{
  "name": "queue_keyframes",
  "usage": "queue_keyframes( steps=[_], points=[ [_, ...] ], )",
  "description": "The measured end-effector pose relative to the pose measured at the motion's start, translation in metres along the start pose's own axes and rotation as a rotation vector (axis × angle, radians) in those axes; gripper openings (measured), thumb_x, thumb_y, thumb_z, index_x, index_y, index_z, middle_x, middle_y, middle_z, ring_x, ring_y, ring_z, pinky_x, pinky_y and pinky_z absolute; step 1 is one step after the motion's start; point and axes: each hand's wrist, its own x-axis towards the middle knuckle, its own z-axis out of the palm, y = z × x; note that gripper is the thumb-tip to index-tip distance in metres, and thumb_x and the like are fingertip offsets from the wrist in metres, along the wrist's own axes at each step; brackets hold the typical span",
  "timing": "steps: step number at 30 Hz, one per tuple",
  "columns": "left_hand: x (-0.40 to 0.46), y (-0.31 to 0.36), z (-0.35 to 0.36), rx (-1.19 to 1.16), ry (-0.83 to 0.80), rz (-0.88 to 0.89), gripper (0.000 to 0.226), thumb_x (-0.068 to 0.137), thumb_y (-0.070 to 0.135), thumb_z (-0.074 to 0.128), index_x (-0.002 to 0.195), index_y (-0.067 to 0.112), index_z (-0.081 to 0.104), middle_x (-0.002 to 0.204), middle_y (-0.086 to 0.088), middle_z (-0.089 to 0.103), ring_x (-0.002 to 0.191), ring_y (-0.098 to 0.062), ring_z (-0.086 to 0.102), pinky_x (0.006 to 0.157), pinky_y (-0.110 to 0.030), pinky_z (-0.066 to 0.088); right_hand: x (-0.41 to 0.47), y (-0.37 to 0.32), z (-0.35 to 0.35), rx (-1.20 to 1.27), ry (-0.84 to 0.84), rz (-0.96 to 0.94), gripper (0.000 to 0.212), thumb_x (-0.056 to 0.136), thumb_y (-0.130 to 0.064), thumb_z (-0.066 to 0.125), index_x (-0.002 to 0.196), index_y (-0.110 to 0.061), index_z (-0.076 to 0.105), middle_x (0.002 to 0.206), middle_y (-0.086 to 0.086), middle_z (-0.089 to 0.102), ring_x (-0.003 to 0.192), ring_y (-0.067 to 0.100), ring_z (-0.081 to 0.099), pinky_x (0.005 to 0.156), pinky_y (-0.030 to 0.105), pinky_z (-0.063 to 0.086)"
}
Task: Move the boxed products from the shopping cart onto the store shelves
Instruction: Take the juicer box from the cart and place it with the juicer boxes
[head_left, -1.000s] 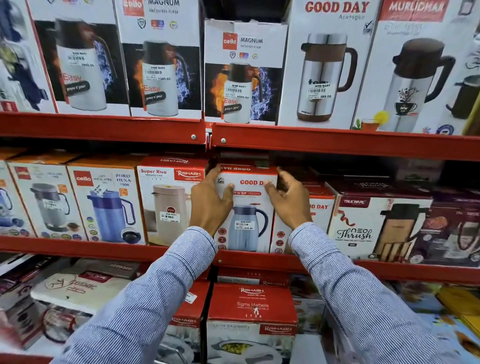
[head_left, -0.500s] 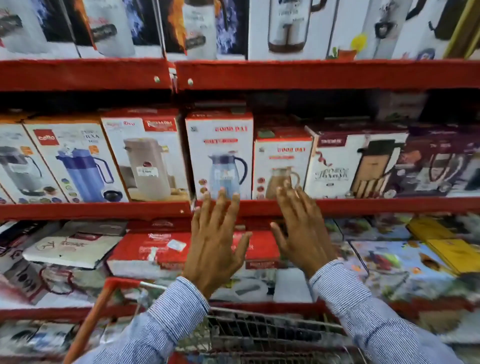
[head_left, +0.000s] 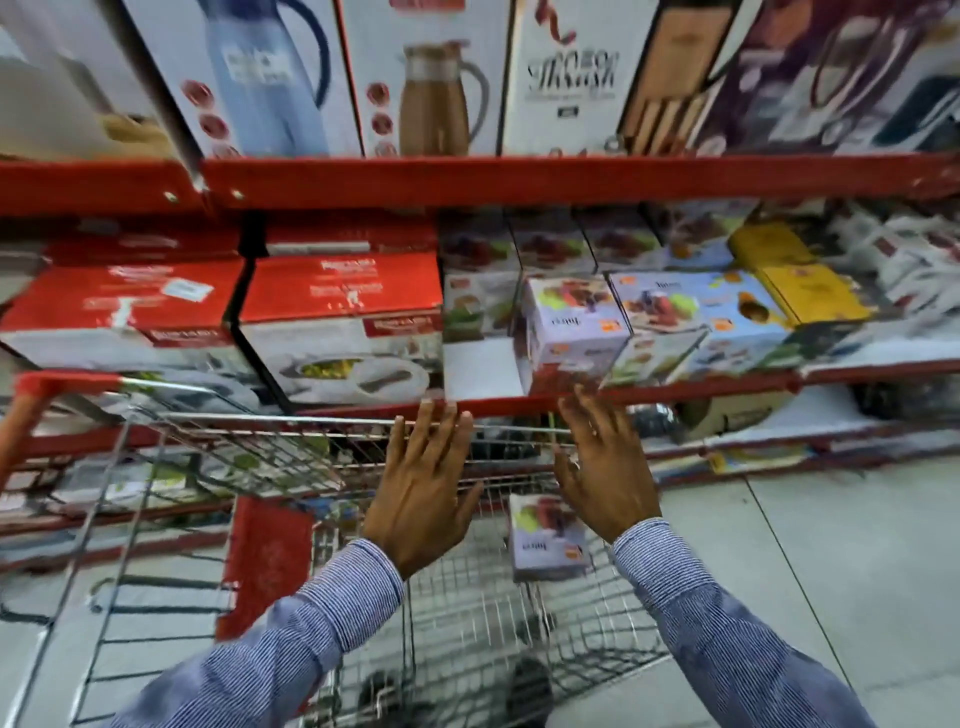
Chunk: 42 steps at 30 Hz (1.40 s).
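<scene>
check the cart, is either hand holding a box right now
No, the left hand and right hand are both open and empty above the cart, with the small box lying below them.

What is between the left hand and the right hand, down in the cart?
In the head view, a small lavender box stands in the wire cart, in the gap between the open left hand and right hand; neither visibly touches it.

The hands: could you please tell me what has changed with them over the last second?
Both let go of the blue-jug box, left standing on its shelf, and dropped, open and empty, to above the cart. The left hand and right hand now flank a small lilac box in the basket. Shelf stock looks unchanged.
</scene>
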Motion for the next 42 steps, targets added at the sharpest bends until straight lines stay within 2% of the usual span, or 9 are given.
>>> queue_keyframes(
  steps=[6,12,17,19,22,28,36,39,42],
  points=[
    [-0.015,0.035,0.084,-0.169,-0.324,-0.123,0.076,0.095,0.055,0.034,0.155,0.016,0.012,0.163,-0.006,0.021,0.151,-0.032,0.013,0.121,-0.053,0.016,-0.031,0.053,0.067,0.211,-0.296,0.233,0.064,0.085,-0.040,0.041,0.142,-0.011,0.043,0.145,0.018,0.047,0.132,0.036,0.046,0.106,0.045,0.043],
    [0.006,0.045,0.116,-0.530,-0.553,-0.412,0.081,0.093,0.048,0.052,0.153,0.006,0.019,0.151,-0.017,0.043,0.135,-0.035,0.046,0.108,-0.040,0.041,-0.023,0.052,0.100,0.371,-0.555,0.501,0.047,0.093,-0.023,0.050,0.135,-0.001,0.047,0.136,0.022,0.055,0.126,0.033,0.052,0.104,0.035,0.039],
    [0.011,0.085,0.175,-0.845,-0.651,-0.765,0.048,0.089,0.040,0.063,0.126,0.009,0.058,0.127,-0.011,0.063,0.119,-0.029,0.057,0.095,-0.035,0.047,-0.037,0.082,0.133,0.452,-0.737,0.642,0.041,0.095,-0.025,0.041,0.126,-0.001,0.055,0.133,0.022,0.057,0.119,0.034,0.055,0.084,0.026,0.038],
    [0.008,0.089,0.181,-0.995,-0.605,-0.846,0.017,0.088,0.029,0.068,0.092,0.013,0.065,0.090,-0.002,0.065,0.094,-0.019,0.059,0.073,-0.019,0.049,-0.042,0.077,0.129,0.505,-0.741,0.629,0.039,0.098,-0.022,0.039,0.124,0.001,0.057,0.132,0.022,0.056,0.119,0.032,0.055,0.086,0.026,0.039],
    [0.015,0.093,0.162,-1.103,-0.516,-0.925,0.013,0.086,0.023,0.068,0.087,0.011,0.062,0.070,0.004,0.056,0.063,-0.008,0.055,0.055,-0.017,0.045,-0.040,0.075,0.123,0.635,-0.648,0.683,0.034,0.094,-0.021,0.043,0.118,-0.007,0.064,0.113,0.013,0.066,0.088,0.021,0.062,0.072,0.024,0.041],
    [0.014,0.088,0.122,-1.191,-0.341,-1.061,0.032,0.083,0.031,0.070,0.112,0.020,0.065,0.107,-0.001,0.066,0.085,-0.014,0.059,0.072,-0.030,0.050,-0.037,0.066,0.099,0.761,-0.419,0.694,0.032,0.089,-0.024,0.051,0.115,-0.019,0.068,0.121,0.008,0.068,0.105,0.028,0.061,0.093,0.033,0.046],
    [0.012,0.074,0.017,-0.931,0.033,-0.757,0.030,0.081,0.023,0.076,0.105,0.019,0.058,0.098,0.007,0.066,0.083,-0.009,0.059,0.074,-0.023,0.048,-0.002,0.029,0.012,0.868,-0.105,0.483,0.017,0.087,-0.023,0.062,0.098,-0.018,0.074,0.082,-0.006,0.068,0.073,-0.004,0.059,0.061,0.000,0.042],
    [0.013,0.068,-0.018,-0.849,0.153,-0.693,0.038,0.080,0.029,0.076,0.112,0.015,0.061,0.102,0.004,0.070,0.083,-0.012,0.064,0.072,-0.026,0.053,0.017,0.015,-0.019,0.933,-0.032,0.429,0.009,0.083,-0.027,0.066,0.087,-0.025,0.074,0.080,-0.009,0.072,0.077,0.005,0.066,0.077,0.023,0.054],
    [0.019,0.059,-0.043,-0.771,0.223,-0.668,0.045,0.080,0.035,0.074,0.118,0.015,0.061,0.107,0.001,0.071,0.085,-0.016,0.067,0.080,-0.034,0.057,0.034,0.002,-0.044,0.961,0.000,0.361,0.011,0.080,-0.027,0.068,0.088,-0.022,0.075,0.082,-0.008,0.074,0.078,0.005,0.068,0.077,0.025,0.054]
  ],
)
